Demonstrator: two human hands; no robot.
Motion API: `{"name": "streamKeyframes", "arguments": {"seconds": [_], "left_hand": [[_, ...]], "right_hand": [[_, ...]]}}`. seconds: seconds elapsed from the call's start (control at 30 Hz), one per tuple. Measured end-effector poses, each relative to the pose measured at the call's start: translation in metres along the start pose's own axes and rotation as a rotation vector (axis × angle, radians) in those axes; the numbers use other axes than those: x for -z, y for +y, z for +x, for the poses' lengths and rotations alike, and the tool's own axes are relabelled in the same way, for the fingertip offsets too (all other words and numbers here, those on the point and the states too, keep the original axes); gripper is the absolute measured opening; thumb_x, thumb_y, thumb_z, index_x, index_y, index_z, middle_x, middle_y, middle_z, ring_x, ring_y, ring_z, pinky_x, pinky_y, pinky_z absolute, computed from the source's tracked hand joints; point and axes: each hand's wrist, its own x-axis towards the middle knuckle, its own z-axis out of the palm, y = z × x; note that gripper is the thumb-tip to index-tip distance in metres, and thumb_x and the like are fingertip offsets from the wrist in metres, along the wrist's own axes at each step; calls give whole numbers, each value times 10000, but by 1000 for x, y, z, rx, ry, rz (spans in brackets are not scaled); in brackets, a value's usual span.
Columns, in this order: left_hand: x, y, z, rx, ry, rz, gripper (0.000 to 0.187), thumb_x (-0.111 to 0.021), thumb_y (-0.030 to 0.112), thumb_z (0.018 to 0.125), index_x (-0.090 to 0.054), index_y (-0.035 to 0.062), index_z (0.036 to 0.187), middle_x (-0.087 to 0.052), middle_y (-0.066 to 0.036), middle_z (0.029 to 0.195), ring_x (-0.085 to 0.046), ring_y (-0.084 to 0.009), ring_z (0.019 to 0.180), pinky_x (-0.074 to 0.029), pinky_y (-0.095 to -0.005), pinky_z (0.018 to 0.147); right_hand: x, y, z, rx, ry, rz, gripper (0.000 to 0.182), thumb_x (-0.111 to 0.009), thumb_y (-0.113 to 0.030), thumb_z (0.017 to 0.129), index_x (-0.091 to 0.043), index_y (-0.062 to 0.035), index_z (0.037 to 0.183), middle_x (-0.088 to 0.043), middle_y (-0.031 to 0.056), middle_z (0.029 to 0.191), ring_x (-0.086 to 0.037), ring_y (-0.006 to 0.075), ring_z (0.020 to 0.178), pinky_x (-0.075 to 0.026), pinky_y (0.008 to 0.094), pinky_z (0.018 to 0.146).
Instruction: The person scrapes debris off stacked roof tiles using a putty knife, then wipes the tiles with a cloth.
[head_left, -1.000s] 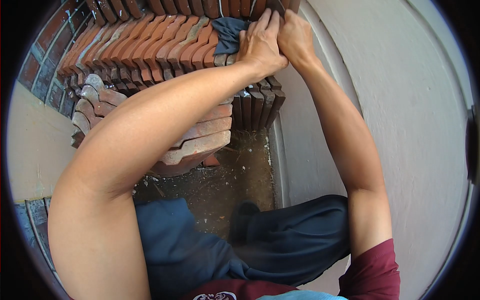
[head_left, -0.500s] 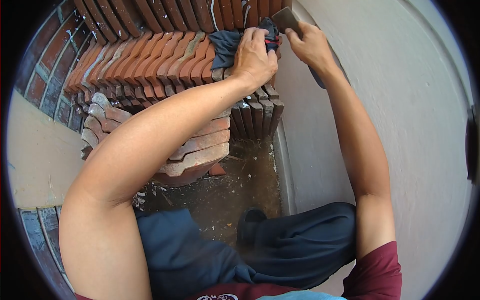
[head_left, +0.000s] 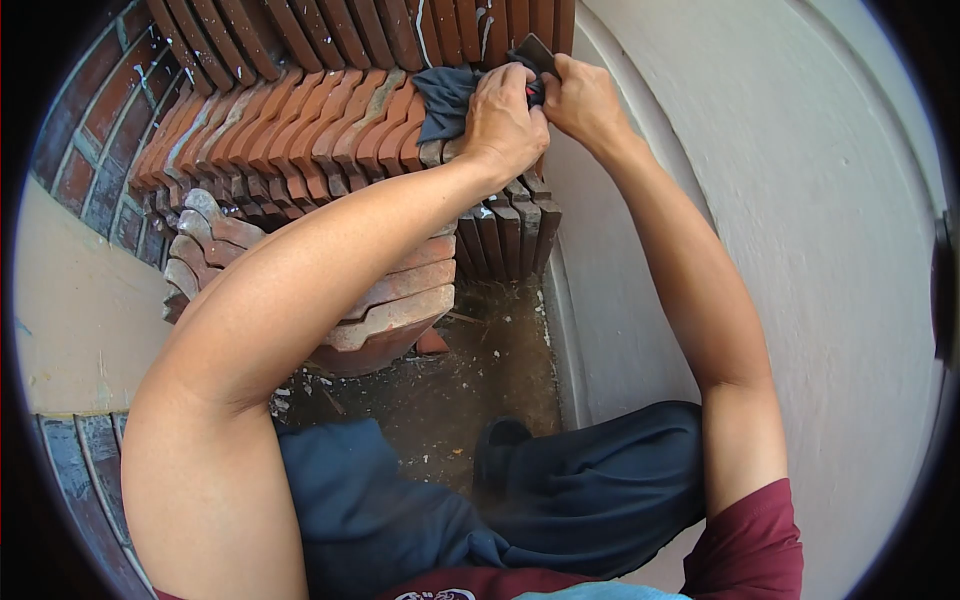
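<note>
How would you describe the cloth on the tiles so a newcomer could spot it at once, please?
From the pale wall on the right, look left to the orange tiles. At their right end, partly under the left hand, lies the cloth: dark and crumpled, unlike the rigid tiles.

The one camera is worn on the head and looks forward and down. It is close above the legs [head_left: 600, 470] and both arms [head_left: 270, 290], with the left hand [head_left: 503, 118] and right hand [head_left: 588, 100] farther off, near the top. Its round view has dark corners.
</note>
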Motion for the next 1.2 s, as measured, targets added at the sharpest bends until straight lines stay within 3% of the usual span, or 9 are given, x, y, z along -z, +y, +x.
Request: {"name": "streamKeyframes", "arguments": {"seconds": [0.27,0.4,0.57,0.7,0.8,0.87,1.2], "left_hand": [[4,4,1,54,-24,-89,359,-584,40,831,-542,-22,1182,-570,-271,1339,-563,-447,1207,-439,-447,1058],[4,7,0,60,-48,-76,334,-589,42,838,-555,-16,1166,-613,-255,1259,-588,-432,1165,-462,-449,1010],[8,2,2,56,-111,-73,330,-591,47,838,-565,-15,1162,-651,-238,1143,-622,-415,1096,-483,-451,952],[14,6,3,56,-166,-54,357,-580,49,833,-556,-39,1178,-636,-266,1159,-604,-427,1131,-466,-453,985],[24,7,3,62,-260,-60,421,-571,65,839,-530,-41,1244,-604,-279,1227,-576,-447,1173,-441,-467,1037],[27,6,4,33,-302,-57,463,-561,72,843,-509,-43,1288,-582,-284,1275,-560,-454,1202,-427,-472,1063],[9,4,-1,-12,-101,-89,409,-566,82,837,-561,-33,1229,-612,-252,1225,-584,-431,1161,-451,-461,1025]], "right_hand": [[-9,-8,4,-3,147,43,151,-609,-126,891,-617,23,867,-683,242,912,-664,465,879,-538,525,788],[-12,-10,10,42,178,-14,142,-640,-128,852,-629,12,877,-686,244,898,-667,463,876,-545,517,788],[-3,-11,8,-86,-95,-26,176,-677,-139,781,-673,8,877,-702,256,914,-677,449,911,-550,505,816],[1,-12,14,-109,-209,-132,197,-677,-136,768,-701,14,893,-706,261,937,-678,447,941,-552,495,835],[6,-14,14,-81,-200,-122,212,-674,-132,774,-699,12,928,-703,266,954,-676,455,951,-552,499,831],[5,-17,9,-173,-177,-88,208,-670,-126,782,-695,8,940,-700,269,968,-674,457,959,-550,503,834],[11,-18,9,-213,-190,-109,226,-678,-129,801,-695,-23,1000,-706,236,1018,-671,449,987,-549,509,841]]}}
